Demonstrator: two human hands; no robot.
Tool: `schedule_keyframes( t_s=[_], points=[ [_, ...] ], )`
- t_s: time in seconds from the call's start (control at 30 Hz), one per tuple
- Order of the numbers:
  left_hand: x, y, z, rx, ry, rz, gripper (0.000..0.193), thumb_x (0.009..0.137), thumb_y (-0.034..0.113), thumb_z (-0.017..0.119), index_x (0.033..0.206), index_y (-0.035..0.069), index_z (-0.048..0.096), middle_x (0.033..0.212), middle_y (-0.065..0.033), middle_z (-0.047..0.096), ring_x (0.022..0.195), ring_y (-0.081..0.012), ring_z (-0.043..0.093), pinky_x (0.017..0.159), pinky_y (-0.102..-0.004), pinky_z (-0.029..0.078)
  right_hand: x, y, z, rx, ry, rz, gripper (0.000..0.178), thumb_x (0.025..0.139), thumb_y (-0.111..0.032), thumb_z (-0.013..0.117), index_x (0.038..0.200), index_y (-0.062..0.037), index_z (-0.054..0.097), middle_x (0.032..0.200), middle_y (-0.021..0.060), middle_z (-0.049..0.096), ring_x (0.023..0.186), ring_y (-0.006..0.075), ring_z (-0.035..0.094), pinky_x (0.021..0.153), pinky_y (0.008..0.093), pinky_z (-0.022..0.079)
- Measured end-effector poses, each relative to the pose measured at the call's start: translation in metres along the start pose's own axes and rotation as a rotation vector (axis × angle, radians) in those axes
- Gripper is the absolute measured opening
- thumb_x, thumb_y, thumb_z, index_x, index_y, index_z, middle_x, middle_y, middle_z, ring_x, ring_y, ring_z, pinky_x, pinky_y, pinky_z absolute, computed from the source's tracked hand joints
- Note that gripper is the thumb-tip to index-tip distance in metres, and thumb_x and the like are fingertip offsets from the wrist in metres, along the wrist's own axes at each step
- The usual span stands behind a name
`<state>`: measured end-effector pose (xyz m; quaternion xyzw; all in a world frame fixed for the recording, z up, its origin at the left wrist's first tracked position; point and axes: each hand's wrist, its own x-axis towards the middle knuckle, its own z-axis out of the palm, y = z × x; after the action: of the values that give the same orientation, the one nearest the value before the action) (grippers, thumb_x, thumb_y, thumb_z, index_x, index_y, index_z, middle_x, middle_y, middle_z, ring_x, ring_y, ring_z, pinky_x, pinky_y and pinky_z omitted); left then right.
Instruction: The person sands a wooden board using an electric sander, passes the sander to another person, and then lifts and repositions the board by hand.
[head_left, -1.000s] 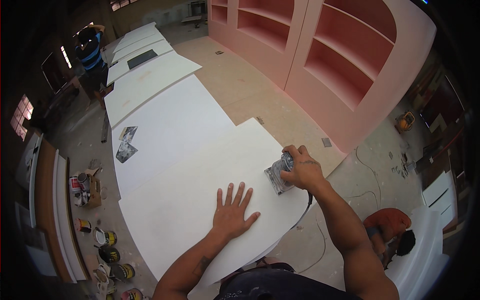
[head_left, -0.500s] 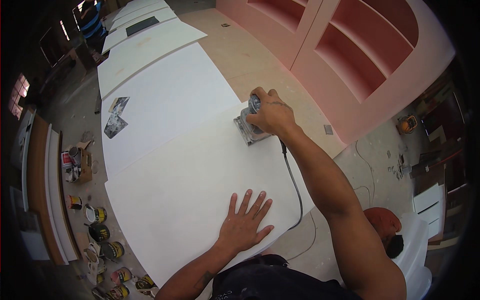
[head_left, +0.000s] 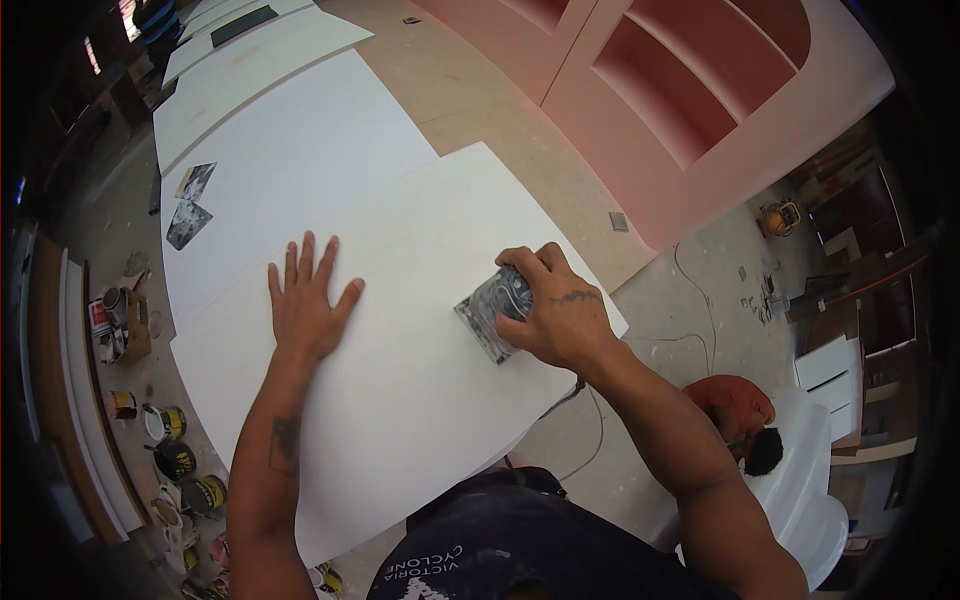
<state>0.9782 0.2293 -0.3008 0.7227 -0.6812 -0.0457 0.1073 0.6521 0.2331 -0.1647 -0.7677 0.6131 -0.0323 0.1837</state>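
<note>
White, broad, flat panel gets a sanding

Our bare right hand grasps a squat, dust-smeared, grey-and-black power sander from above: the fingers curl over its rounded body and the thumb braces its near side. Its square pad lies just left of those fingers, apparently flat on the panel. A thin, dark, flexible cable hangs near the right wrist, at the panel's near edge.

Our bare left hand grips nothing; it lies palm down, fingers spread on the same white face, well to the left of the sander. Beyond and left of its fingertips, two flat, angular grey pieces smeared with white rest on a neighbouring smooth white sheet.

We judge the step in hand to be smoothing the panel's face, though we cannot tell whether the motor runs. The next move, we think, calls for sliding the sander over the area between our two hands, pad level, pressure light, left fingers clear of its path. Tipping the pad could gouge the surface.
</note>
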Motion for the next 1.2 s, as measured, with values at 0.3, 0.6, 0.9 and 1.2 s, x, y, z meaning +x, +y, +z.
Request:
schedule_keyframes(
  t_s=[0.3,0.6,0.9,1.2],
  points=[
    [0.052,-0.011,0.006,0.013,0.009,-0.304,0.079,0.108,0.068,0.05,0.156,0.006,0.058,0.158,-0.0136,0.058,0.153,-0.0309,0.047,0.135,-0.0558,0.019,-0.018,0.009,0.011,-0.007,0.073,0.026,0.064,0.085,-0.031,0.08,0.144,-0.0197,0.059,0.131,0.0183,0.059,0.109,0.0391,0.074,0.093,0.0498,0.062],
    [0.052,-0.018,0.006,0.06,0.046,-0.257,0.079,0.107,0.069,0.052,0.153,0.005,0.06,0.152,-0.0146,0.062,0.143,-0.0297,0.055,0.129,-0.0511,0.028,0.01,-0.023,0.01,-0.041,0.046,-0.046,0.062,0.087,-0.035,0.078,0.144,-0.0213,0.057,0.131,0.0175,0.059,0.107,0.0391,0.074,0.096,0.0482,0.062],
    [0.045,-0.018,0.003,0.047,0.052,-0.247,0.079,0.107,0.069,0.053,0.149,0.002,0.06,0.145,-0.0164,0.064,0.135,-0.0329,0.057,0.123,-0.0509,0.033,-0.047,0.012,0.012,-0.022,-0.001,-0.037,0.067,0.083,-0.032,0.082,0.145,-0.0199,0.058,0.133,0.0193,0.059,0.11,0.0406,0.073,0.1,0.0502,0.06],
    [0.05,-0.013,0.001,-0.003,0.052,-0.225,0.077,0.107,0.067,0.055,0.146,0.001,0.061,0.141,-0.0159,0.064,0.133,-0.0317,0.057,0.123,-0.0517,0.032,0.138,-0.011,-0.023,-0.06,0.107,0.091,0.07,0.082,-0.033,0.076,0.147,-0.0179,0.057,0.135,0.0175,0.06,0.094,0.0367,0.076,0.091,0.0454,0.063]
  ],
)
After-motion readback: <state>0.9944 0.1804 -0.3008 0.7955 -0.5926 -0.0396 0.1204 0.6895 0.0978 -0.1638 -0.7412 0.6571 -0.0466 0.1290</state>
